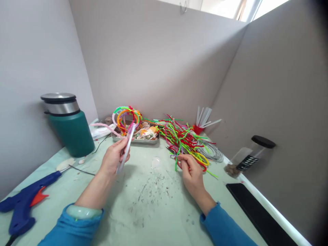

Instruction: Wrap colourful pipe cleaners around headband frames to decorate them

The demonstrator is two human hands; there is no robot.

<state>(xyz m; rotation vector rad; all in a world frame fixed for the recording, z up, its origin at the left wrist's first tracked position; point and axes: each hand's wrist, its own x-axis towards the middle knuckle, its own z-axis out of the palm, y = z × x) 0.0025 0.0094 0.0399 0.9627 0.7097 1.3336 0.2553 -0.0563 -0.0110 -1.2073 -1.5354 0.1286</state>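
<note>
My left hand (115,155) is closed around a thin pale hoop or disc (126,148), seen nearly edge-on, with a pinkish top edge. A pale pink strip (109,128) sticks out leftward near its fingertips; whether it joins the held piece I cannot tell. Fingers pinched, my right hand (192,172) is at the near edge of a heap of red, green and pink pipe cleaners (179,133). A purple pipe cleaner end (173,156) shows at its fingertips. Beyond the left hand, several coloured pipe cleaner rings (128,118) stand at a metal tray (148,141) of small flat pieces.
On the left are a green bottle (71,133) and a blue glue gun (23,201). A red cup of white sticks (198,129), a wire coil (214,152), a clear jar (252,155) and a black strip (258,212) lie right. Grey panels (153,61) enclose the table.
</note>
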